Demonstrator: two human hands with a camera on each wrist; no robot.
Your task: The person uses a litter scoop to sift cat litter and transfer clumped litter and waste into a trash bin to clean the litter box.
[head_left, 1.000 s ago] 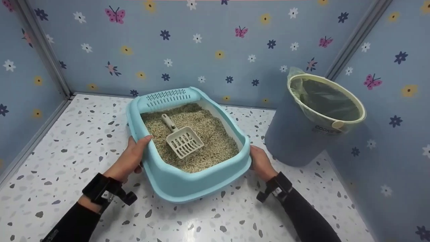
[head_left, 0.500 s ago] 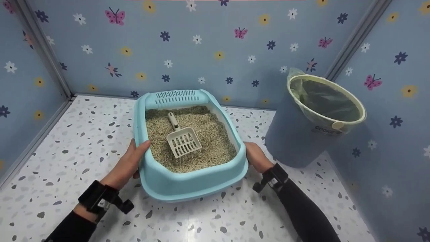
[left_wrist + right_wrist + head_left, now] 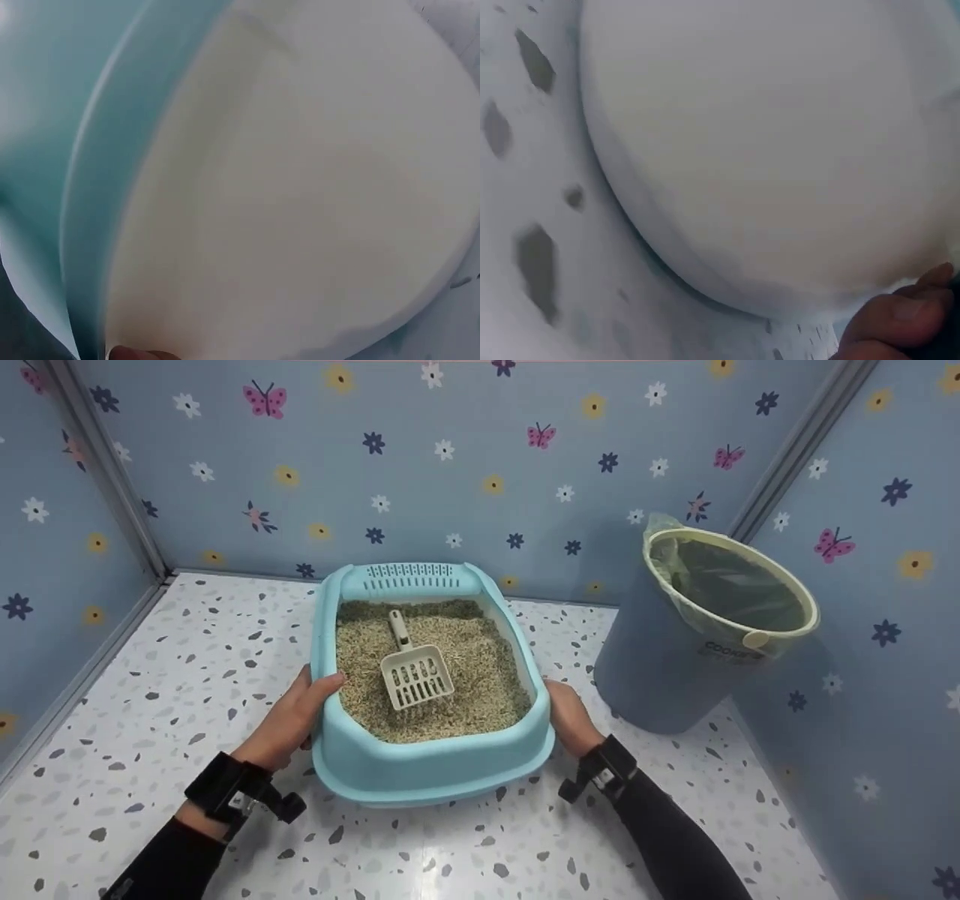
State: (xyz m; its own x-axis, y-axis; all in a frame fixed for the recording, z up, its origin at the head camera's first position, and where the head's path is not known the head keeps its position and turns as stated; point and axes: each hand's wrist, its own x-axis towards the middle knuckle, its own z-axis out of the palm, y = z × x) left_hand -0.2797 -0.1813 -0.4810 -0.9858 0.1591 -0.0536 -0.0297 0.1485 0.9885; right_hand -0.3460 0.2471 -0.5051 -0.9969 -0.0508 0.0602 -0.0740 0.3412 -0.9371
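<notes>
Light-blue litter box (image 3: 431, 771), open-topped, upright

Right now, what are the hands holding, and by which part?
The blue litter tray, by its sides: left hand with thumb over the rim, right hand opposite.

Lined bin (image 3: 656, 675); back wall (image 3: 465, 465) (flowered)
</notes>
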